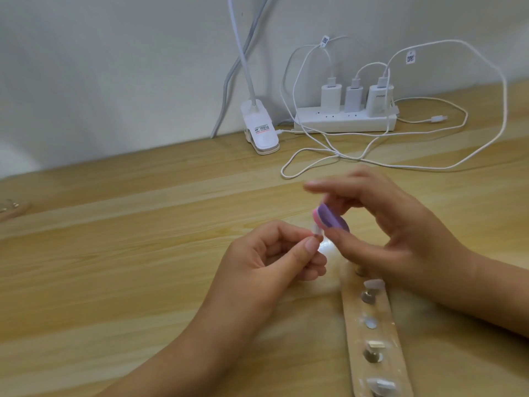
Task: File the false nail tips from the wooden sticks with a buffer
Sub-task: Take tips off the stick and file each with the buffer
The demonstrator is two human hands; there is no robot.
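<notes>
My left hand (274, 253) pinches a small clear false nail tip (403, 232) between thumb and forefinger, above the middle of the wooden table. My right hand (383, 224) holds a purple and pink buffer (329, 217) between thumb and fingers, its end touching the nail tip. A flat wooden stick (392, 339) lies on the table below my right hand, at the lower right. It carries several pale nail tips (373, 283) and round metal mounts (370, 323) along its length.
A white power strip (343, 121) with three chargers stands at the back by the wall, its white cables (315, 159) looping over the table behind my hands. A white lamp clip (259, 127) sits left of it. A blurred object (11, 209) lies at the left edge.
</notes>
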